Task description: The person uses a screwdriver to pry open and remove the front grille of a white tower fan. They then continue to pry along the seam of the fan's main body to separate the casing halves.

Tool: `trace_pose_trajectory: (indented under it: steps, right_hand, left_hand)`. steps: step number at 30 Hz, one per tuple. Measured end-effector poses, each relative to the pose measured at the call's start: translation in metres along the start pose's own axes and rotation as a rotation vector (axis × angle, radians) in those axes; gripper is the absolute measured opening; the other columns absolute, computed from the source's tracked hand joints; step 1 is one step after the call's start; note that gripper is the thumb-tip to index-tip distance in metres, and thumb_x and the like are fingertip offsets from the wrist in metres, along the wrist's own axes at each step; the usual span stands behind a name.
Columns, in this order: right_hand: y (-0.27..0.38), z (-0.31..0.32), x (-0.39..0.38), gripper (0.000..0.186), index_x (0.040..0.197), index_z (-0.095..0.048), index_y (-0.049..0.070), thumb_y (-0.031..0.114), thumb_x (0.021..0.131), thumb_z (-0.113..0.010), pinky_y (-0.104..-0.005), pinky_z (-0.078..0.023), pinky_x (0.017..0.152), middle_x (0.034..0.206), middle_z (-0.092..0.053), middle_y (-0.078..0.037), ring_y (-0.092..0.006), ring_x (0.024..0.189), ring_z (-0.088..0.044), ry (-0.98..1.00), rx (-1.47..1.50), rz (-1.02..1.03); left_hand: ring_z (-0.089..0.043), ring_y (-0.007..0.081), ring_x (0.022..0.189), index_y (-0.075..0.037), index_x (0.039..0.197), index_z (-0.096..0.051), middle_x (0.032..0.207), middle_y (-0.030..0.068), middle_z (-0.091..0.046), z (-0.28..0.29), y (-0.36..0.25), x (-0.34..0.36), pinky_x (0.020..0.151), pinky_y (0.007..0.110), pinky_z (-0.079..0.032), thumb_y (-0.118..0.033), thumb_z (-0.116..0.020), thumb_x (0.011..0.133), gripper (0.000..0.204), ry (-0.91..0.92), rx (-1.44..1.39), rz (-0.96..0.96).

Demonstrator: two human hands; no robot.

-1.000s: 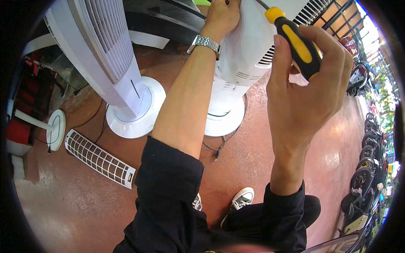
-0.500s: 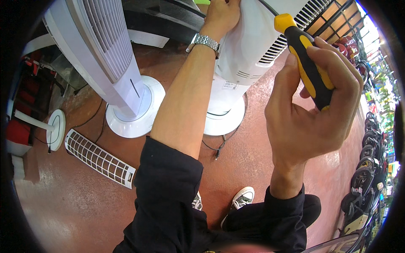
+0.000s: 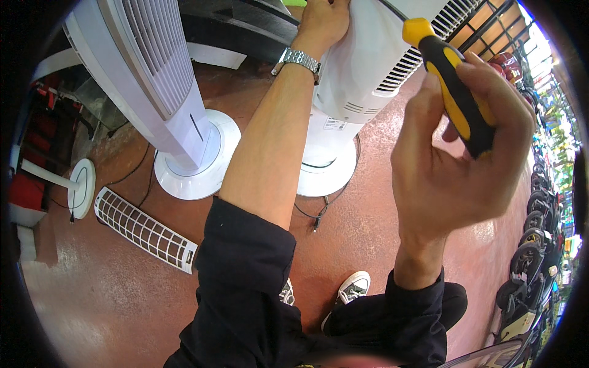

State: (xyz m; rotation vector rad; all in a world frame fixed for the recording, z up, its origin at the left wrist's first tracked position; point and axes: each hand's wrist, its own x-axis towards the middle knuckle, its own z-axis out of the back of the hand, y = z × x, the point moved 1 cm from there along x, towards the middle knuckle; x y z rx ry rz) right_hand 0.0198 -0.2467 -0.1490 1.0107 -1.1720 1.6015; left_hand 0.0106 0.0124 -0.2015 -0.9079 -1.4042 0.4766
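Observation:
My right hand (image 3: 460, 159) is closed round the black and yellow handle of a screwdriver (image 3: 460, 98). Its metal shaft runs up and left past the top edge, so the tip is out of sight. A white tower-shaped appliance (image 3: 362, 67), probably an air cooler, stands in front of me with dark vent slots on its right side. Against its upper left part lies my left hand (image 3: 322, 24), a metal watch on the wrist. The fingers of that hand are mostly cut off by the top edge, so their grip is hidden.
A second white tower appliance (image 3: 153, 80) stands on a round base at left. On the red-brown floor lie a white grid-like cover (image 3: 144, 230) and a power cord (image 3: 319, 214). A small round white base (image 3: 81, 189) is at far left. Several wheeled vehicles (image 3: 527, 257) line the right side.
My right hand has shifted slightly to the right, and the screwdriver handle has moved and tilted a little with it. The left hand stays where it was.

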Motion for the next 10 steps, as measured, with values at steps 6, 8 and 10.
trace_pose_trajectory:
  steps: [6,8,10]
  right_hand:
    - [0.002,-0.03,-0.01,0.025,0.104,-0.066,0.004,0.0,0.083,-0.079,-0.0198,-0.045,0.054,0.099,-0.067,-0.006,-0.0079,0.07,-0.059,-0.191,0.048,-0.102]
    - [0.0,-0.033,-0.014,0.026,0.104,-0.066,0.005,0.002,0.083,-0.08,-0.0205,-0.046,0.055,0.1,-0.067,-0.006,-0.0086,0.071,-0.059,-0.195,0.046,-0.124]
    - [0.007,-0.028,-0.009,0.026,0.105,-0.067,0.005,0.004,0.083,-0.08,-0.021,-0.047,0.055,0.1,-0.066,-0.006,-0.0095,0.072,-0.059,-0.057,-0.017,-0.221]
  left_hand:
    - [-0.064,0.0299,0.116,-0.004,0.143,-0.051,0.124,0.0242,-0.067,0.0,0.0,-0.001,0.1,0.036,-0.048,-0.039,-0.046,0.107,0.051,0.012,-0.011,-0.005]
    - [-0.064,0.0299,0.117,-0.004,0.144,-0.051,0.125,0.0243,-0.067,-0.002,-0.003,-0.003,0.1,0.036,-0.048,-0.039,-0.046,0.107,0.051,0.013,-0.006,0.006]
    - [-0.064,0.0305,0.119,-0.007,0.144,-0.052,0.125,0.024,-0.067,0.0,0.003,0.0,0.101,0.037,-0.047,-0.039,-0.048,0.106,0.05,0.02,-0.035,-0.019]
